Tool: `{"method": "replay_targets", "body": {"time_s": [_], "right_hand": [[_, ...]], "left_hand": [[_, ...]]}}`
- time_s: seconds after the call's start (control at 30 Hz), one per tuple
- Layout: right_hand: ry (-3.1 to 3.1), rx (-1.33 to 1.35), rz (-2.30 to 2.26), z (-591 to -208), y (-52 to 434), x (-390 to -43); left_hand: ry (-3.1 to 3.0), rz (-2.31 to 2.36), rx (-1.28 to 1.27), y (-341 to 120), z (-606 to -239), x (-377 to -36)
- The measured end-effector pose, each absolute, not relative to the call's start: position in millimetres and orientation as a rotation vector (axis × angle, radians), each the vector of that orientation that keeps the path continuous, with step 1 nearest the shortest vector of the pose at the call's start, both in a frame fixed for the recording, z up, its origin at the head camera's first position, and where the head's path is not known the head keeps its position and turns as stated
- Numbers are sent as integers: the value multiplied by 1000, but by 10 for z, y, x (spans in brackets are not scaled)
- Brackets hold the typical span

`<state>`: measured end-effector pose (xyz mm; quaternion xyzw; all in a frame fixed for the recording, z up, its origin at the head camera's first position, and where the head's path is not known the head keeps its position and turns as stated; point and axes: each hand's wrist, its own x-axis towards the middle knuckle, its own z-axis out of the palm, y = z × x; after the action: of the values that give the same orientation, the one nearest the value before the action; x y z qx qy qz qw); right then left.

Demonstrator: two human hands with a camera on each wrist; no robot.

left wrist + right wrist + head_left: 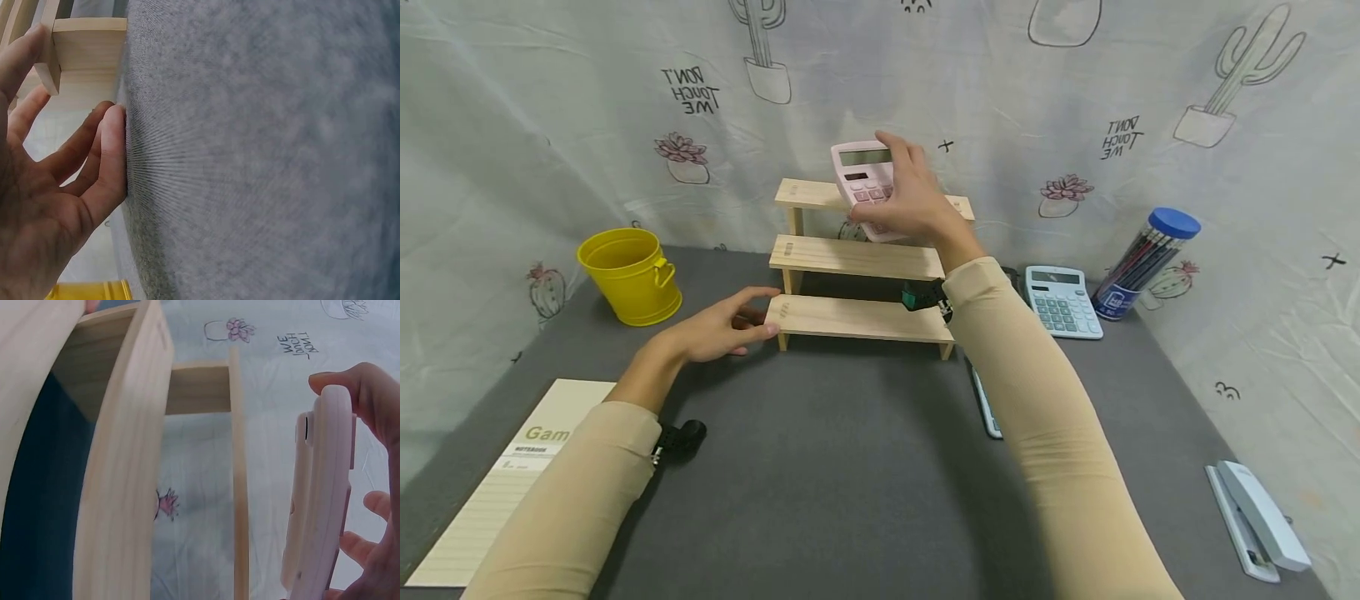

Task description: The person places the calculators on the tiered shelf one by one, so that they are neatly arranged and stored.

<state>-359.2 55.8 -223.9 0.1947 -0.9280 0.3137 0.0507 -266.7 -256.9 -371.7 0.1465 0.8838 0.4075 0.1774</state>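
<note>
A three-step wooden rack [857, 258] stands at the back middle of the grey table. My right hand [910, 196] grips a pink calculator [863, 179] and holds it upright just above the rack's top step. The right wrist view shows the pink calculator [322, 500] edge-on, clear of the rack's top board [239, 487]. My left hand [726, 327] rests on the table with straight fingers touching the left end of the lowest step [790, 315]. In the left wrist view those fingers [106, 156] lie against the mat beside the step's end [87, 40].
A yellow bucket [631, 275] stands left of the rack. Right of it are a blue-green calculator [1063, 300] and a pencil tube with a blue lid [1142, 262]. A notebook [505, 479] lies front left and a stapler [1258, 517] front right. A flat object [985, 404] lies under my right forearm.
</note>
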Motion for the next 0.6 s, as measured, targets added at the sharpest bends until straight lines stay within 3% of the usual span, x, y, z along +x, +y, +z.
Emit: {"method": "replay_targets", "body": {"time_s": [0.6], "right_hand": [[-2912, 613, 844, -2308, 143, -3780]], "left_hand": [[2495, 1134, 430, -2559, -3742, -2705]]}}
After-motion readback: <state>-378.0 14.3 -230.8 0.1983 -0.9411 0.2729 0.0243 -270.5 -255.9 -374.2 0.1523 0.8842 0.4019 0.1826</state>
